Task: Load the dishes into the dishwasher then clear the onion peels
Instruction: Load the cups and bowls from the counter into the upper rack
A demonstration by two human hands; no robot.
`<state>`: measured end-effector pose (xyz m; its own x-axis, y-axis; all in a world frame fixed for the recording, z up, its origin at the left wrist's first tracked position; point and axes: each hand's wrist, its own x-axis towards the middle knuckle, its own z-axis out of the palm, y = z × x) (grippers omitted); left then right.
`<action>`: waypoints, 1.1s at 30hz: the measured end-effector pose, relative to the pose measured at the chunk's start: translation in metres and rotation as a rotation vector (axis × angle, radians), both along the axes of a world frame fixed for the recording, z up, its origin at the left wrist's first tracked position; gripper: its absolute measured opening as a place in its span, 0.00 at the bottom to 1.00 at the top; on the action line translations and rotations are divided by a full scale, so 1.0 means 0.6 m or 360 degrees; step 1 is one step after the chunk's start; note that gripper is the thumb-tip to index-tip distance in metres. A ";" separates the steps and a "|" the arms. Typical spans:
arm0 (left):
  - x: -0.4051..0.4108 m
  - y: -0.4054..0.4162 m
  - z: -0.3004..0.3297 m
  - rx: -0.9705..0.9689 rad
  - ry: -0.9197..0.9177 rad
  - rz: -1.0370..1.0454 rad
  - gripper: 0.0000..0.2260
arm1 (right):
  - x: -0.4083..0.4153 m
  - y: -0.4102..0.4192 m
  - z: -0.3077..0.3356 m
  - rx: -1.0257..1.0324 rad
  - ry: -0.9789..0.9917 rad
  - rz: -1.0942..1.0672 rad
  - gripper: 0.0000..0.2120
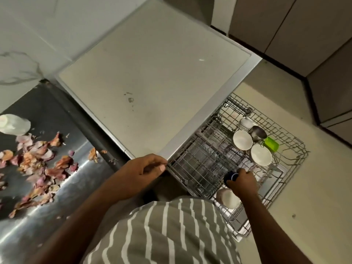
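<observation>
The dishwasher's wire rack point(200, 168) is pulled out below the white counter top point(152, 73). In it stand two white bowls point(242, 140), a steel cup point(258, 133), a green plastic piece point(271, 143), a white cup point(245, 122) and a white mug point(227, 198). My right hand point(242, 181) grips a dark blue cup point(230, 177) low over the rack. My left hand point(141, 172) rests with curled fingers on the counter's front corner, holding nothing that I can see. Onion peels point(38, 162) lie scattered on the steel counter point(57, 197) at the left.
A white plastic container point(13, 124) lies on the steel counter behind the peels. Brown cabinet doors point(285, 25) line the far right above the beige floor point(314, 187). My striped shirt point(171, 235) fills the bottom middle.
</observation>
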<state>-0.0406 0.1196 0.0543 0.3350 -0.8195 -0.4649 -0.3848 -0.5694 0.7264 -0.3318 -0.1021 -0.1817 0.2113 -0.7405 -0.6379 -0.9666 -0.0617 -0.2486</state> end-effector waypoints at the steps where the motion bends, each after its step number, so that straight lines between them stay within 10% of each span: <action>1: -0.002 0.004 0.000 0.0018 0.0005 0.0018 0.09 | 0.001 0.000 -0.006 0.0027 0.0012 -0.0005 0.35; 26: 0.011 0.058 -0.011 0.0091 0.0047 0.0119 0.11 | -0.002 0.014 0.002 0.0272 -0.0036 -0.0388 0.25; 33: 0.039 0.093 -0.012 0.0048 0.0030 0.0188 0.11 | 0.086 0.043 0.096 -0.0142 -0.0239 0.0156 0.30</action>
